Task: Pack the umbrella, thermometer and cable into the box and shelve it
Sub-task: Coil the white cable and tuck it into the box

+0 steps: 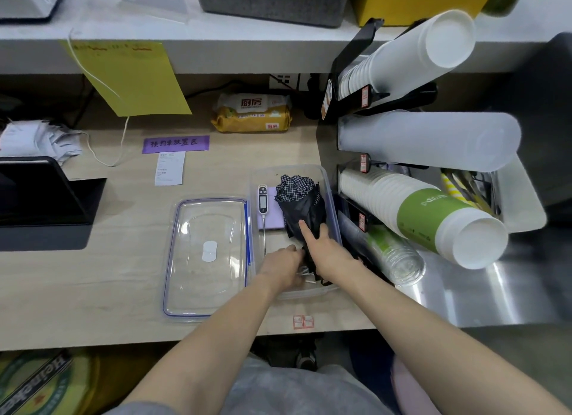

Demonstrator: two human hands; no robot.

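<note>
A clear plastic box (pixel 328 185) stands on the wooden counter. Inside it lies a folded black umbrella (pixel 301 202) with a checked edge, along the right side. A white digital probe thermometer (pixel 263 202) lies in the box's left part, over something purple (pixel 272 221). My right hand (pixel 322 247) grips the umbrella's near end, forefinger stretched along it. My left hand (pixel 283 264) reaches into the box's near end by the umbrella handle; what its fingers hold is hidden. I see no cable in the box. The clear lid (pixel 205 258) with blue clips lies flat, left of the box.
A rack of stacked paper and plastic cups (pixel 427 204) juts out right beside the box. A black tablet stand (pixel 43 197) is at left. A receipt (pixel 170 168), a purple label (pixel 175 143) and a wipes pack (pixel 252 114) lie further back. A shelf (pixel 216 49) runs overhead.
</note>
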